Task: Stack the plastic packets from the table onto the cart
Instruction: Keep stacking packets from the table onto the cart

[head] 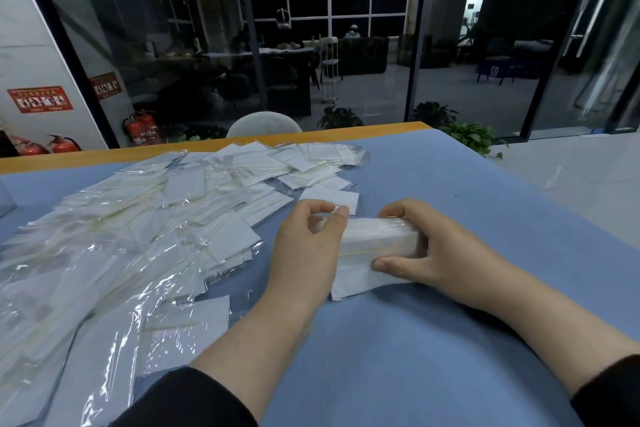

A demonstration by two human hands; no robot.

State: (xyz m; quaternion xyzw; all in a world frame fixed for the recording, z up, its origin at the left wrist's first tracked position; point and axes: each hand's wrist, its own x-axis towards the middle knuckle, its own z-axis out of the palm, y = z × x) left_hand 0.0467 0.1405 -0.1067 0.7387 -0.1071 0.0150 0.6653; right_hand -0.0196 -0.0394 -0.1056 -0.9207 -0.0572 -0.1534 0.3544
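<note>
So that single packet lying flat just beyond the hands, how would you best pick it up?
Probably by its near edge, coming from the person's side. The single packet lies flat on the blue cloth, thin with no raised part, so fingers would slide under or pinch that free edge. Its far side runs under the loose pile, which would likely get in the way.

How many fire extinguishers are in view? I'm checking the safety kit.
3: two by the white wall at far left, one by the glass partition. That one may hide another.

Dark glass wall (332, 45), pale tiled floor (571, 177)
</note>
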